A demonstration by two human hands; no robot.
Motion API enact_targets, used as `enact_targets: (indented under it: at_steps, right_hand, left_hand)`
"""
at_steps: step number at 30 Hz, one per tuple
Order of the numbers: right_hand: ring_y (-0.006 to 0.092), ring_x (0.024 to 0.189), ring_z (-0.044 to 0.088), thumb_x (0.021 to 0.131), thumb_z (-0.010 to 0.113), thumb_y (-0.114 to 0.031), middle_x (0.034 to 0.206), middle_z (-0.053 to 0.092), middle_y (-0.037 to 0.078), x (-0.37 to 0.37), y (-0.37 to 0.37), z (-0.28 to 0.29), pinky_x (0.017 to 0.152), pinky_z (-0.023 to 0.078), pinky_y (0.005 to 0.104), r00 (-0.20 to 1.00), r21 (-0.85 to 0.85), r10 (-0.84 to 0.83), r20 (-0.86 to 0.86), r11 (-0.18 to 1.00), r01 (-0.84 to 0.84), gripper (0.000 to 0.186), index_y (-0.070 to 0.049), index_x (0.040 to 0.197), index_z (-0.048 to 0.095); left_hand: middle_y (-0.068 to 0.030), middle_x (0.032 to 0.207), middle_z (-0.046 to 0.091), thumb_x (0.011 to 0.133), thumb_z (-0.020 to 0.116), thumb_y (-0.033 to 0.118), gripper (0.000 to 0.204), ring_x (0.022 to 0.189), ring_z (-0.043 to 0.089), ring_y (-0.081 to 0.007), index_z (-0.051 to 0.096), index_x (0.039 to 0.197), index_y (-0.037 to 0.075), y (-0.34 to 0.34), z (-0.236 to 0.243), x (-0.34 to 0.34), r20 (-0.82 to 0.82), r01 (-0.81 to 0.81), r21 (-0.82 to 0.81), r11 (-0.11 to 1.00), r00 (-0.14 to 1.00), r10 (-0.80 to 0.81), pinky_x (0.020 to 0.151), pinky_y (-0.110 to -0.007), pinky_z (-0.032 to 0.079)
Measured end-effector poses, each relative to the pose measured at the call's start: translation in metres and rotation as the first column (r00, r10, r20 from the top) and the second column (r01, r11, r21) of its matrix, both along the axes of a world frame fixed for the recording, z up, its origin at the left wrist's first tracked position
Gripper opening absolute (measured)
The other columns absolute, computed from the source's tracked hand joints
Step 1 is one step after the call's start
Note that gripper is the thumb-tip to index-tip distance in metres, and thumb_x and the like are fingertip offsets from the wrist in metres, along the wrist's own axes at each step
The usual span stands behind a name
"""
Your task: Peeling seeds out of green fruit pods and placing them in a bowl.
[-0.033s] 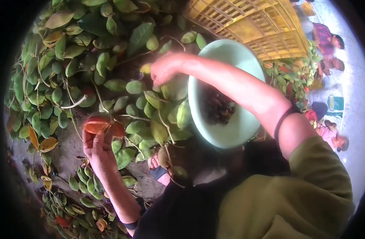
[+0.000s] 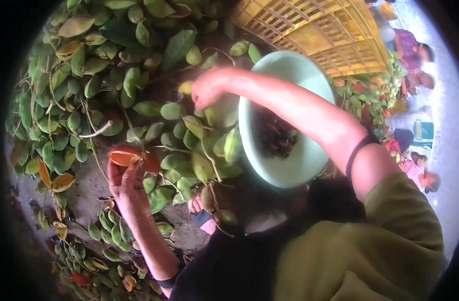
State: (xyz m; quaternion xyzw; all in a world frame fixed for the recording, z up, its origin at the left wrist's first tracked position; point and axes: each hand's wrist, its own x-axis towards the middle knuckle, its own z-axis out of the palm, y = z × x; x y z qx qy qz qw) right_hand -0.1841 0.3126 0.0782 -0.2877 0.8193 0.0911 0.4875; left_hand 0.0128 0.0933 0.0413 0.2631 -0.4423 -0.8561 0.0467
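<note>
My left hand (image 2: 129,188) pinches a split seed pod (image 2: 126,156) whose orange-red inside faces up. A second reddish piece (image 2: 150,163) touches it on the right; whether the two are joined is unclear. My right arm reaches across the pale green basin (image 2: 245,145), and my right hand (image 2: 208,90) is closed above the green pods. A yellowish pod (image 2: 185,88) shows beside its knuckles. Blur and the hand itself hide what the fingers hold, if anything. Dark reddish-brown pieces (image 2: 279,135) lie in the basin, partly covered by my forearm.
Green pods on stems (image 2: 131,80) are heaped to the left and in front. Opened orange pods (image 2: 63,181) lie at the far left. A yellow plastic crate (image 2: 314,35) stands behind the basin. Other people (image 2: 412,50) and a green container (image 2: 423,131) are at the right.
The split pod in my left hand has tipped slightly and looks narrower. The whole view has shifted a little. My right hand stays in the same place.
</note>
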Motion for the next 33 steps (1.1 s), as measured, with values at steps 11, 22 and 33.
enact_targets:
  at_steps: [11, 22, 33]
  right_hand:
    - [0.0221, 0.094, 0.061, 0.086, 0.057, -0.029, 0.095, 0.068, 0.007, -0.012, 0.028, -0.026, 0.094, 0.041, 0.0419, 0.925, -0.287, -0.367, 0.099, 0.880, 0.379, 0.024, -0.011, 0.096, 0.068]
    - [0.0132, 0.070, 0.063, 0.081, 0.070, -0.019, 0.074, 0.067, 0.003, -0.010, 0.133, 0.109, 0.068, 0.050, 0.0280, 0.803, -0.407, -0.357, 0.476, 0.720, 0.562, 0.014, -0.005, 0.081, 0.070]
    - [0.0253, 0.119, 0.051, 0.086, 0.069, -0.025, 0.127, 0.052, 0.014, 0.082, 0.062, 0.093, 0.105, 0.040, 0.0381, 0.732, -0.665, -0.448, 0.512, 0.333, 0.669, 0.064, -0.004, 0.138, 0.038]
  left_hand:
    - [-0.0040, 0.114, 0.058, 0.086, 0.064, 0.014, 0.050, 0.091, 0.061, -0.0102, 0.044, 0.131, 0.009, -0.006, 0.001, 0.013, 0.206, 0.264, -0.201, 0.943, 0.953, -0.223, 0.064, -0.021, 0.054]
    - [-0.0033, 0.101, 0.062, 0.084, 0.067, 0.007, 0.046, 0.086, 0.060, -0.0116, 0.049, 0.126, 0.004, 0.015, 0.002, 0.000, -0.011, 0.061, -0.280, 0.958, 0.998, -0.067, 0.078, -0.026, 0.050]
    - [-0.0109, 0.096, 0.067, 0.075, 0.075, 0.008, 0.057, 0.085, 0.068, -0.0183, 0.048, 0.124, -0.001, 0.112, 0.071, -0.044, -0.134, 0.521, -0.550, 0.652, 0.716, -0.685, 0.074, -0.031, 0.056]
